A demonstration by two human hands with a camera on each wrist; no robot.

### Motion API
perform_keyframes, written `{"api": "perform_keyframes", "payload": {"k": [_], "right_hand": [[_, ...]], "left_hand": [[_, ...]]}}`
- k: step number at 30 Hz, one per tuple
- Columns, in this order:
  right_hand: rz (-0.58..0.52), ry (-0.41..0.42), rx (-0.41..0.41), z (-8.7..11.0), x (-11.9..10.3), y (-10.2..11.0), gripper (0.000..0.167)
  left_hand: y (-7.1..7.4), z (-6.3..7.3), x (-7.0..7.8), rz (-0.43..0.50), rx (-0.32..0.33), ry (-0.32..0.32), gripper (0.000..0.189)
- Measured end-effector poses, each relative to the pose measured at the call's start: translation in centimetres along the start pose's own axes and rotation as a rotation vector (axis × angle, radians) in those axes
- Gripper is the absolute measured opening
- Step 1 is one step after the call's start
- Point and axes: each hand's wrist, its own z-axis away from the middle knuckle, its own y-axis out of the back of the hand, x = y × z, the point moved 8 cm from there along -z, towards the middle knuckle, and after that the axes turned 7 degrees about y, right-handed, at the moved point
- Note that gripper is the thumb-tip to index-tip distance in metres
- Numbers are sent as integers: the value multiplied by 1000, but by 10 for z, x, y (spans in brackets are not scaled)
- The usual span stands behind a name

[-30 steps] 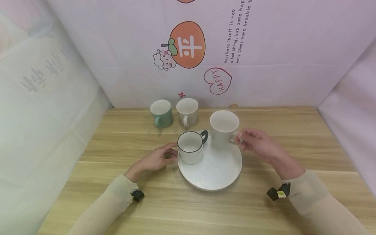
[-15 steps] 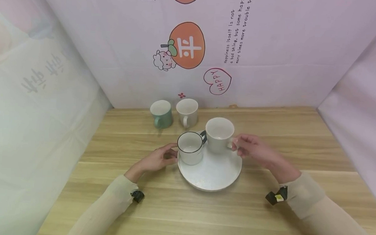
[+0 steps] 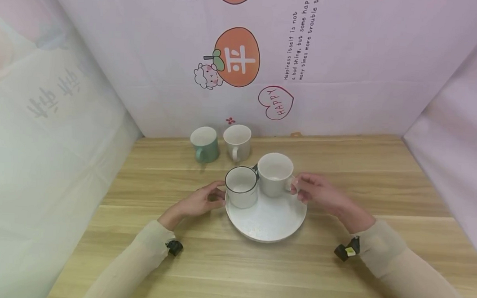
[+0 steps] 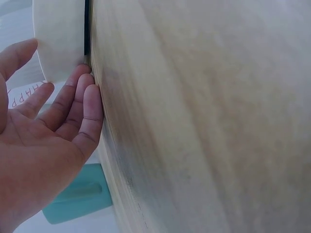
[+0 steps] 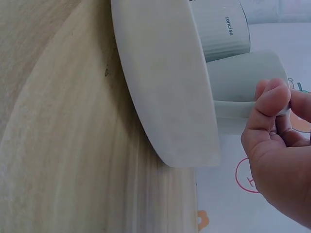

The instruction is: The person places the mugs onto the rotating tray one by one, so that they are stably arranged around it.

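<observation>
My right hand pinches the handle of a large white mug, standing upright at the back of a round white tray. In the right wrist view, thumb and fingers hold that handle; the tray's wall hides the mug's base. To the mug's left, a white mug with a dark rim stands on the tray; its black handle is partly hidden behind the large mug. At the tray's left edge, my left hand has loosely extended fingers touching the tray's side.
Behind the tray, a green mug and a smaller white mug stand near the table's back edge. A printed cloth hangs behind the wooden table, with more cloth at both sides.
My right hand has brought the large white mug left and toward me, next to the dark-rimmed mug, now overlapping its handle in view. The left hand has stayed in place.
</observation>
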Motion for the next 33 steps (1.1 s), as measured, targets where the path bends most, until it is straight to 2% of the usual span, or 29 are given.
{"api": "perform_keyframes", "payload": {"k": [6,16,23,33], "right_hand": [[17,15,-7,-7,5,-1,35],[40,53,26,-16,5,-3,36],[12,18,55,-18,8,-2,37],[140,-2,84,-16,6,4,37]], "left_hand": [[0,0,0,8,2,0,59],[2,0,2,4,-3,2,60],[0,3,5,15,-16,8,61],[-1,-1,-1,26,-17,11,62]]}}
